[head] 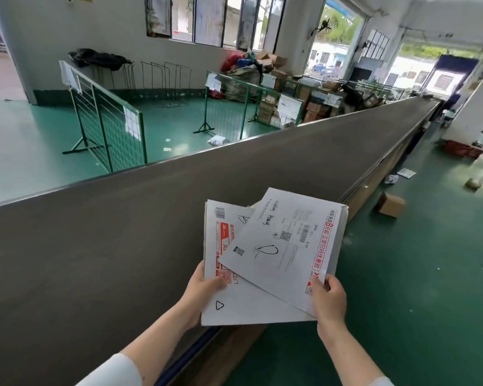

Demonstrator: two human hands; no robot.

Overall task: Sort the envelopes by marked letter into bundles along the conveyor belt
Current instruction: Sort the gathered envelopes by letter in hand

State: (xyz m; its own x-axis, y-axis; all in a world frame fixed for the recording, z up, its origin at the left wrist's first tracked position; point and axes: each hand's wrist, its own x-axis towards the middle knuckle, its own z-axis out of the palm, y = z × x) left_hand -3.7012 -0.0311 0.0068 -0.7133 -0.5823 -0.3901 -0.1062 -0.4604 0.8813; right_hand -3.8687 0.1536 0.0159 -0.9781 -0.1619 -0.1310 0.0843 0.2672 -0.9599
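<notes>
Currently both hands grip envelopes above the near edge of the conveyor belt (123, 232). At about 7 o'clock, the left hand (204, 288) pinches the lower stack of envelopes (234, 302) by its left edge. At 5 o'clock, the right hand (328, 298) clasps the corner of the top envelope (285, 246), tilted across the stack and bearing a handwritten mark. A cardboard box (391, 204) sits on the green floor (416, 274) toward 3 o'clock.

Bright daylight, coming from the windows (207, 20) on the far wall and the open doorway (441, 76) at far right; both blow out to white. Soft sheen on the green floor (176, 129), shadows weak. Wide-angle bend: conveyor belt (123, 232) edge and pillars bow near frame borders. Distant clutter soft and smeared; envelope print (290, 232) near centre sharp.
</notes>
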